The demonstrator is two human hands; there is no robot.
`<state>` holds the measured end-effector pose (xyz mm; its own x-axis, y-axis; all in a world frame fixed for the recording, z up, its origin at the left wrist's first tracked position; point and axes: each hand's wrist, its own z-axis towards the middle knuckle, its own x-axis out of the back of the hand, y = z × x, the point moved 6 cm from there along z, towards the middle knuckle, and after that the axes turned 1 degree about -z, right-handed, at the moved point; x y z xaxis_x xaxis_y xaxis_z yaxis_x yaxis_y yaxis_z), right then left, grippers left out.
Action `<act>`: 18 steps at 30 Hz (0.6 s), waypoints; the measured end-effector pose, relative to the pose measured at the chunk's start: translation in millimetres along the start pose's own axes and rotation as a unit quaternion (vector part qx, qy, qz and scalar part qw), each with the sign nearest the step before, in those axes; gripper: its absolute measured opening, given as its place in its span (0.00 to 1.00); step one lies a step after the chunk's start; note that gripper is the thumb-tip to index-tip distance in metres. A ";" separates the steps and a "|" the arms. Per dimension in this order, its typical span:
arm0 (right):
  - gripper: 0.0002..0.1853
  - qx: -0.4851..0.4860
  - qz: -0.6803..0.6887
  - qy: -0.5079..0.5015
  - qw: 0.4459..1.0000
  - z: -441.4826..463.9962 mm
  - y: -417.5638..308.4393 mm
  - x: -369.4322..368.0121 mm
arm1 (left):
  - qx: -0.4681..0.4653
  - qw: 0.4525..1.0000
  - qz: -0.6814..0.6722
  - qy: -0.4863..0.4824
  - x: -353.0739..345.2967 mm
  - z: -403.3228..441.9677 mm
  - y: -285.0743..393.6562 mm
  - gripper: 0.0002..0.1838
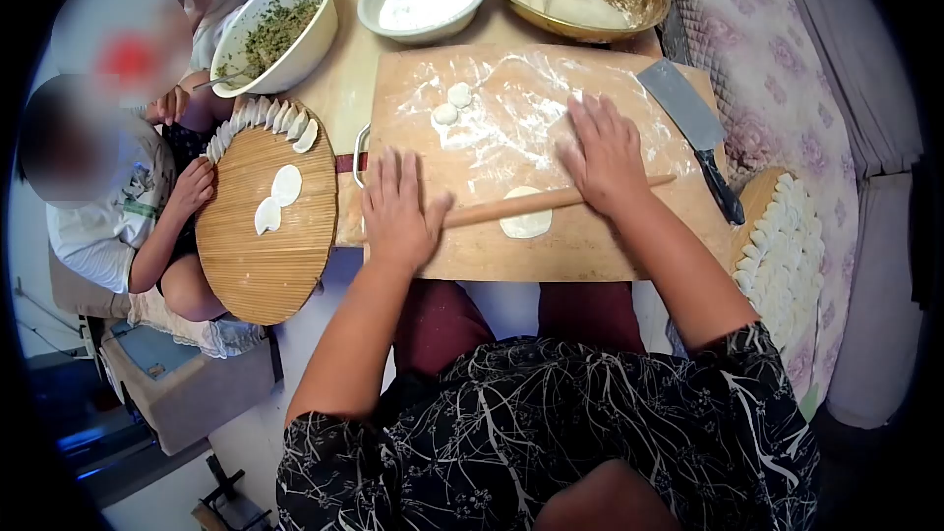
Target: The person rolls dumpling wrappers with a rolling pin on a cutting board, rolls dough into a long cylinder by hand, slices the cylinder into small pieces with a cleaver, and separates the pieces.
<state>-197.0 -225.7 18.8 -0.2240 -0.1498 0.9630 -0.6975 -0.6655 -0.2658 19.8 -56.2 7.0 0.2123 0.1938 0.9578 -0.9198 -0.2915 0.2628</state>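
A wooden rolling pin (pixel 511 206) lies across a flat round of dough (pixel 526 225) near the front edge of the floured board (pixel 472 261). My left hand (pixel 401 211) rests with its palm on the pin's left end, fingers spread and stretched forward. Over the pin's right part lies my right hand (pixel 602 152), palm down, its fingers also stretched out and slightly blurred. Two small dough pieces (pixel 459 94) sit further back on the board. To the right of my right hand is a cleaver (pixel 681 106) with a black handle.
At the left, a round slatted tray (pixel 265 275) holds dumplings and two wrappers, with a person's hand (pixel 193 186) at its edge. Behind stand a filling bowl (pixel 320 34), a flour bowl (pixel 370 22) and a golden basin (pixel 657 0). More dumplings (pixel 782 256) lie at the right.
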 end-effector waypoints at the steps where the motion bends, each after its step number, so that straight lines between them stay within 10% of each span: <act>1: 0.35 -0.020 -0.009 0.038 0.999 10.6 3.5 -0.1 | 0.013 0.999 0.021 0.029 5.7 11.8 -1.2 0.41; 10: 0.34 0.073 -0.088 -0.034 0.993 -38.8 -19.3 11.1 | -0.036 0.996 0.047 -0.066 17.8 -51.4 26.2 0.35; 18: 0.34 0.000 -0.053 0.051 0.997 19.3 -11.4 12.0 | 0.000 0.998 0.029 0.062 21.7 31.5 -3.3 0.37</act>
<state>-178.6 -234.0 34.3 -0.2165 -0.0031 0.9763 -0.7209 -0.6738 -0.1620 37.9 -80.5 30.5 0.1167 0.2918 0.9493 -0.9295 -0.3047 0.2079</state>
